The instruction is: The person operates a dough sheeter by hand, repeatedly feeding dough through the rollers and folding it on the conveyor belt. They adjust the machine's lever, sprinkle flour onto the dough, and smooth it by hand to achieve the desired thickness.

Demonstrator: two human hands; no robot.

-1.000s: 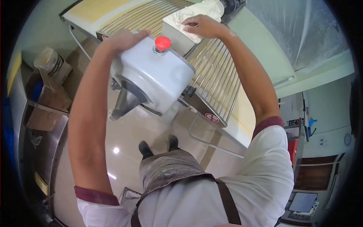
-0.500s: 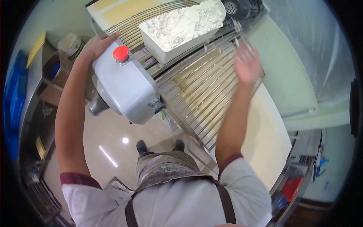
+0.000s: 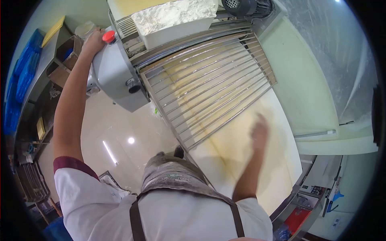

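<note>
A dough sheeter's grey housing (image 3: 114, 70) with a red push button (image 3: 109, 37) stands at my left. My left hand (image 3: 93, 43) rests at the housing's far edge, beside that button; its fingers are mostly hidden. My right hand (image 3: 259, 132) hovers over a wide pale yellow dough sheet (image 3: 241, 152) on the white belt. Motion smears its fingers, and nothing shows in them. A slatted metal guard (image 3: 213, 80) covers the far part of the dough. Beyond it, a white tub (image 3: 177, 32) heaped with flour (image 3: 173, 16) sits on top of the machine.
A dark motor (image 3: 241, 7) is at the machine's far right. Plastic sheeting (image 3: 325, 44) hangs on the right. Left are a shelf with blue bags (image 3: 26, 76) and a cardboard box (image 3: 66, 60). A red item (image 3: 296, 220) lies on a lower shelf at right.
My right hand has come back from the guard's far right, where white flour streaks flew from it, to above the dough sheet. The view has shifted; my left hand stays at the housing.
</note>
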